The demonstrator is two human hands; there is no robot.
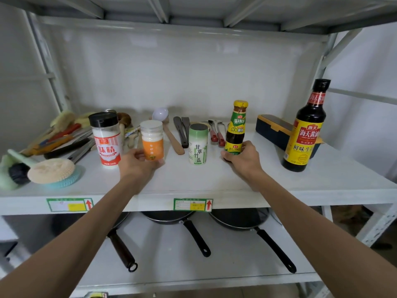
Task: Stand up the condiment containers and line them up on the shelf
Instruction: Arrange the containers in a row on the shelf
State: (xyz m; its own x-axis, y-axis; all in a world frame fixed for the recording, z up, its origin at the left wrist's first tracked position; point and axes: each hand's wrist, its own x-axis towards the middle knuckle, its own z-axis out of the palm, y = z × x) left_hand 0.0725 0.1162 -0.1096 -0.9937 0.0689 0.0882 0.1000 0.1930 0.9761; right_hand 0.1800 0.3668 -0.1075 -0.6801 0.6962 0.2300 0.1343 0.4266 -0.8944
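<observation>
Five containers upright in a row on the white shelf [214, 181]: the left hand [137, 163] is wrapped around the base of the orange-label jar [152, 140], just right of the red-label shaker [106, 139]. Green salt canister [198, 144] stands free in the middle. The right hand [242, 157] grips the yellow-capped sauce bottle [236, 127] low down; the tall soy sauce bottle [306, 127] stands far right

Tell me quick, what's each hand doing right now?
Left hand: closed on the upright orange-label jar.
Right hand: closed on the base of the upright yellow-capped sauce bottle.
</observation>
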